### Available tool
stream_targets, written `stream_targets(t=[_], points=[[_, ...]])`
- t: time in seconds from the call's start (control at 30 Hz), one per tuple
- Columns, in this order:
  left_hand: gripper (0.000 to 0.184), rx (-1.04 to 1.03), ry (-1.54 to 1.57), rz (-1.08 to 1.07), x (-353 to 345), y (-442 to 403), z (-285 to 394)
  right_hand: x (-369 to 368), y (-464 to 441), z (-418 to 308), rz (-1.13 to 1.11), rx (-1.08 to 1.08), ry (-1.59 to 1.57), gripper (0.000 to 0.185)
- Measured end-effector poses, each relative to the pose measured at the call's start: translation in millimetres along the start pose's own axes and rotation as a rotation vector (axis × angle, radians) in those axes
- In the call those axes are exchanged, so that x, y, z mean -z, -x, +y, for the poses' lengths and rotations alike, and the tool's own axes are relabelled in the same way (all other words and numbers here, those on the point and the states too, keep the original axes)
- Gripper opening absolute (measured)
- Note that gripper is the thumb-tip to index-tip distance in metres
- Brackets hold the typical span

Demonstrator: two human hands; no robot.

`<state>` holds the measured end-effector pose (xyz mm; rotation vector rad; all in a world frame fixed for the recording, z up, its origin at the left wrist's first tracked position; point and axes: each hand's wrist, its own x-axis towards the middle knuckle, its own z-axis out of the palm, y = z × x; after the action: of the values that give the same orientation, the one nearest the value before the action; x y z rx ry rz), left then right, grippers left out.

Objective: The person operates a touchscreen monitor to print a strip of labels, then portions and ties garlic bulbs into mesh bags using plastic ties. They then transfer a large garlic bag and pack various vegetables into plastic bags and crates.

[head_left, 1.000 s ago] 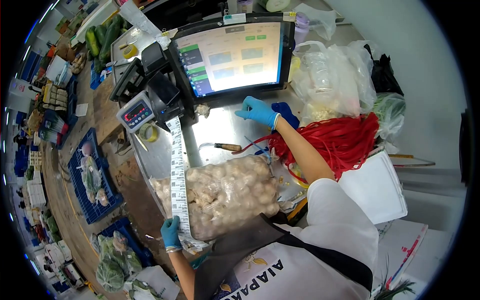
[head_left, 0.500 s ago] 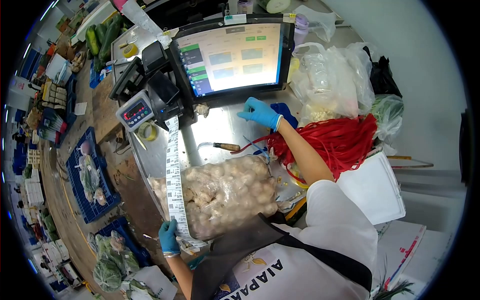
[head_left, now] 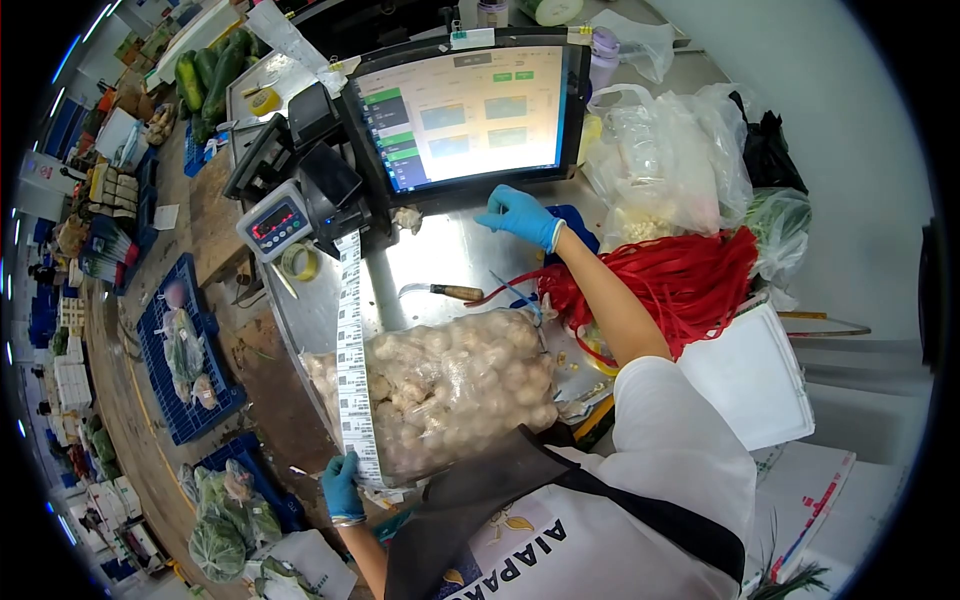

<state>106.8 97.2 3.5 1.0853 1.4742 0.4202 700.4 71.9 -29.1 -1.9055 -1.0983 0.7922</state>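
Blue-gloved left hand (head_left: 343, 490) pinches a long white label strip (head_left: 352, 370), printed but undetached from its black printer (head_left: 328, 180); the blue-gloved right hand (head_left: 518, 217) hovers empty, fingers loosely apart.

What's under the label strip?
The label strip crosses a clear bag of pale bulbs and the metal tabletop, visible on both sides. Whatever lies directly beneath it can't be seen.

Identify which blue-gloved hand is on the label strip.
The left hand, gripping the label strip near its lower end. The right hand is well apart from it, near the monitor's lower edge.
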Motion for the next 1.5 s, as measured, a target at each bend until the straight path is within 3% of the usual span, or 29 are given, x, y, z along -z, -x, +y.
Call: stream_targets(t=[0.43, 0.63, 0.73, 1.23, 1.5], points=[[0.023, 0.008, -0.019, 0.012, -5, 6, 9, 13, -8, -19, -0.012, 0.033, 0.093, 0.040], [0.022, 0.004, -0.014, 0.016, 1, -1, -1, 24, -36, -33, -0.021, -0.039, -0.084, 0.039], [0.022, 0.017, -0.011, 0.005, 6, 2, -3, 33, -50, -47, 0.053, 0.081, 0.123, 0.041], [0.018, 0.060, 0.001, 0.031, 10, 7, -11, 48, -110, -59, 0.140, 0.176, 0.125, 0.047], [0.017, 0.074, 0.047, 0.035, 7, 8, -14, 27, -91, -59, 0.095, 0.166, 0.128, 0.045]])
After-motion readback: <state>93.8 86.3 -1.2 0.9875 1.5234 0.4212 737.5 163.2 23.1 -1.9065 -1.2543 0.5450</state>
